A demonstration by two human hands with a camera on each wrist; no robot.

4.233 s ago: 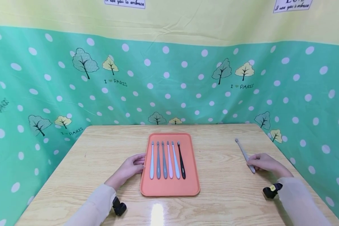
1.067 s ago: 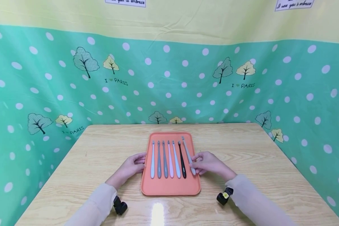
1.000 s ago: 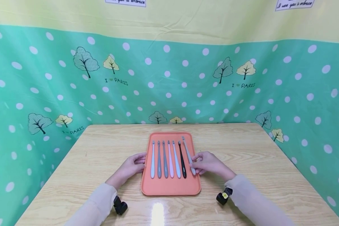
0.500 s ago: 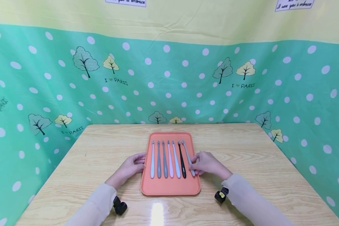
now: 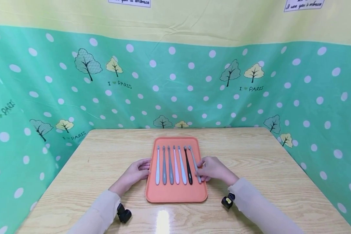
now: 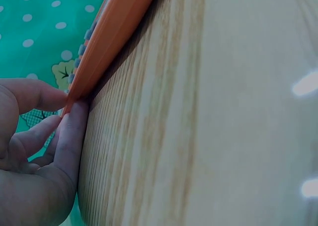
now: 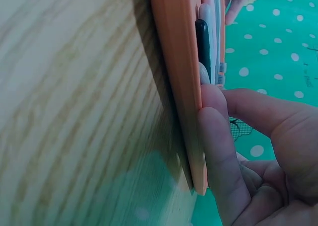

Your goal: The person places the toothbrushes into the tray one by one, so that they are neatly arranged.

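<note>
A salmon-orange tray lies on the wooden table, carrying a row of several toothbrushes with their heads toward the back. From the left come a light blue one, two grey ones, a pink toothbrush, another light blue one and a black toothbrush. My right hand pinches the handle of the light grey toothbrush at the row's right end, which slants slightly over the tray's right side. At the left rim, my left hand holds the tray's edge between thumb and fingers, as the left wrist view shows.
Wooden tabletop stretches on both sides of the tray. A green dotted cloth with tree prints hangs behind and at the sides. Each wrist bears a small black camera, such as the left one.
My right hand has brought the light grey toothbrush from the table's right side onto the tray. Lately its head has come lower, level with the others. The left hand has stayed at the rim.
</note>
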